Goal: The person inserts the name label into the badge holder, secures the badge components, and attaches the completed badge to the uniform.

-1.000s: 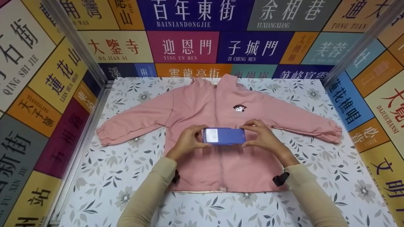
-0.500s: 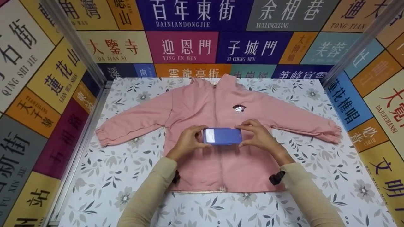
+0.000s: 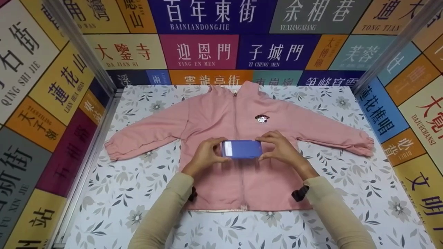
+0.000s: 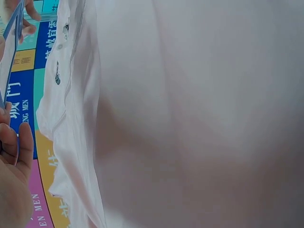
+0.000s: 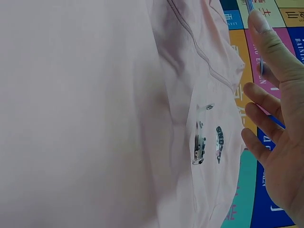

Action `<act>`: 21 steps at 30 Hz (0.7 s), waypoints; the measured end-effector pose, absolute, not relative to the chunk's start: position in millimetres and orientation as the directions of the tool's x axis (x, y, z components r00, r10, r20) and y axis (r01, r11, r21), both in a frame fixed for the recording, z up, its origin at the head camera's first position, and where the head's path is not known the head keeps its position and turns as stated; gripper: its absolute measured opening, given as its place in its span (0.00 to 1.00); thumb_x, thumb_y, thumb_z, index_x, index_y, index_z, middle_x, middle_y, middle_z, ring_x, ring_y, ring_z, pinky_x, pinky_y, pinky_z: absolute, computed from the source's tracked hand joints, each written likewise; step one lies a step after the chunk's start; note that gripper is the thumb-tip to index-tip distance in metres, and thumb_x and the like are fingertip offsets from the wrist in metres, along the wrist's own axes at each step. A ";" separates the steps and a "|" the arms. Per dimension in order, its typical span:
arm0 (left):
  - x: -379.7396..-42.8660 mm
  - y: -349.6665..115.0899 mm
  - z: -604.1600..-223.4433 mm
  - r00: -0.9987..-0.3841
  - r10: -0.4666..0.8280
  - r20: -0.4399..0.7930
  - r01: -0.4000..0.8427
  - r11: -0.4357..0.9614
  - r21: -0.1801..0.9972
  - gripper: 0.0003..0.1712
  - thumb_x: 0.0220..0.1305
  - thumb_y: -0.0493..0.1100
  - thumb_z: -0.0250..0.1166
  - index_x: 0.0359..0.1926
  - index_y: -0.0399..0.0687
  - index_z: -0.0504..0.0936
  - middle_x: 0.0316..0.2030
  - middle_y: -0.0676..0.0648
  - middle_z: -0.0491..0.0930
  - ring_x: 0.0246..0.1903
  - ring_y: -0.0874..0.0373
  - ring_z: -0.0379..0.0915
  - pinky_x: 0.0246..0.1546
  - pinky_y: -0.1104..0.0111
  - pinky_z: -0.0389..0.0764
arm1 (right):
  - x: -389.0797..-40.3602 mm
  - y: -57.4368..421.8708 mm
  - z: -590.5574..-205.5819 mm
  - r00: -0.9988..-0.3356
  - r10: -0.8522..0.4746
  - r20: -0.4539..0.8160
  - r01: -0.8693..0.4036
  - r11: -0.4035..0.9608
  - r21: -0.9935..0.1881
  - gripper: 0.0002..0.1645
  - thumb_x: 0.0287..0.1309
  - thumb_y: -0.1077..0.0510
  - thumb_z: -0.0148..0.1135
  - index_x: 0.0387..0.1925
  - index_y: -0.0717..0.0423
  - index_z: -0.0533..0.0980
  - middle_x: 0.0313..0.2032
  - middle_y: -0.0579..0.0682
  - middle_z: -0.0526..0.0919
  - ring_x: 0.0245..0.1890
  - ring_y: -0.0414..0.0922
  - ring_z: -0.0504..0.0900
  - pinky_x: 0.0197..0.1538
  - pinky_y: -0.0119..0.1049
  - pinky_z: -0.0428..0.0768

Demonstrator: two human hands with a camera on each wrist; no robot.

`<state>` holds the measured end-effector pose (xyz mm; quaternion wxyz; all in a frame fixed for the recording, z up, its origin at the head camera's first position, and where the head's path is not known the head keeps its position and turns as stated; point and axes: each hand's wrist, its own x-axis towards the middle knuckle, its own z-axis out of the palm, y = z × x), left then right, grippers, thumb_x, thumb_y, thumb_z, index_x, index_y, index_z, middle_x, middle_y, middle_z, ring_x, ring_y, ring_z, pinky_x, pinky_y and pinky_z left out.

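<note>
A pink zip-up jacket (image 3: 214, 183) lies spread on its back, both sleeves out to the sides and a small cartoon patch on its chest. Above its middle, a flat blue-purple case (image 3: 245, 149) is held level, with a white label at its left end. My left hand (image 3: 206, 154) pinches that end between thumb and fingers. At the opposite end, my right hand (image 3: 282, 150) grips the case with thumb and forefinger. The left wrist view shows the case (image 4: 10, 52) nearly edge-on, thin. In the right wrist view the right hand (image 5: 285, 137) has its other fingers spread.
Under the jacket is a white tabletop (image 3: 114, 193) with grey leaf and flower prints. Coloured panels with large lettering (image 3: 202, 52) enclose the back and both sides. Metal posts stand at the two rear corners. Black wrist cameras (image 3: 299, 193) sit below the hands.
My right hand has moved left with its end of the case. The case looks shorter, and less of its white label shows. My left hand and the jacket stay almost still.
</note>
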<state>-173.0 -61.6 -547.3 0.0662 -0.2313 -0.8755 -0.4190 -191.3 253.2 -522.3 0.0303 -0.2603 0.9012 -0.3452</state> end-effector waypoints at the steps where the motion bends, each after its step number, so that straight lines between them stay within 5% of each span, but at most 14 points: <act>1: -173.0 -61.7 -547.3 -0.885 0.348 0.309 0.459 0.539 0.706 0.41 0.38 0.48 0.84 0.56 0.43 0.82 0.28 0.47 0.78 0.29 0.61 0.67 0.32 0.72 0.70 | -191.6 252.5 -522.5 -0.861 -0.493 0.125 -0.450 0.625 -0.638 0.46 0.32 0.48 0.84 0.60 0.47 0.79 0.52 0.48 0.80 0.56 0.47 0.71 0.63 0.50 0.70; 21: -172.7 -61.5 -546.6 -0.875 0.350 0.335 0.478 0.516 0.710 0.38 0.37 0.47 0.84 0.53 0.44 0.83 0.26 0.47 0.77 0.27 0.62 0.65 0.29 0.73 0.67 | -192.8 242.9 -522.4 -0.848 -0.508 0.153 -0.473 0.593 -0.652 0.45 0.32 0.51 0.84 0.59 0.49 0.79 0.50 0.48 0.82 0.54 0.45 0.73 0.62 0.48 0.72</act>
